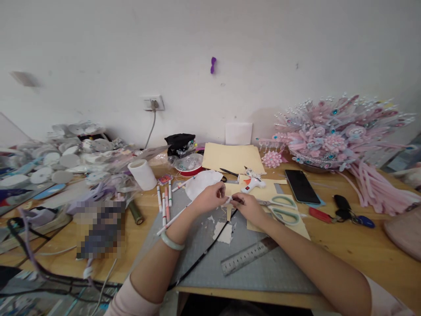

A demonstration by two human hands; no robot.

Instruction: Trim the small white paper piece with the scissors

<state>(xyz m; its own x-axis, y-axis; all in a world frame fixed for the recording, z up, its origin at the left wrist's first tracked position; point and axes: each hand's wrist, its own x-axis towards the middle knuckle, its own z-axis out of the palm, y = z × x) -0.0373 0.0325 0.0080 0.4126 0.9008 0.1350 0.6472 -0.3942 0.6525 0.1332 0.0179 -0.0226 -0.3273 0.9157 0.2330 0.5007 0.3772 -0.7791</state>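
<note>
My left hand (212,196) and my right hand (249,207) meet over the grey cutting mat (197,263). Both have their fingers pinched on a small whitish piece (226,201), too small to name and partly covered by the fingertips. Just below it hangs or lies a short cream strip (229,213); I cannot tell whether it is joined to the piece. A torn scrap of pale paper (223,232) is on the mat under my hands. Scissors with pale green handles (285,216) lie beside my right wrist, and a white glue gun (253,184) rests behind my right hand.
A steel ruler (248,255) and a black cord (197,259) cross the mat. Several markers (163,204) and a white roll (142,174) are at left. A phone (301,186), keys (348,215) and a pink beaded headdress (332,136) occupy the right. Cream card (232,156) lies behind.
</note>
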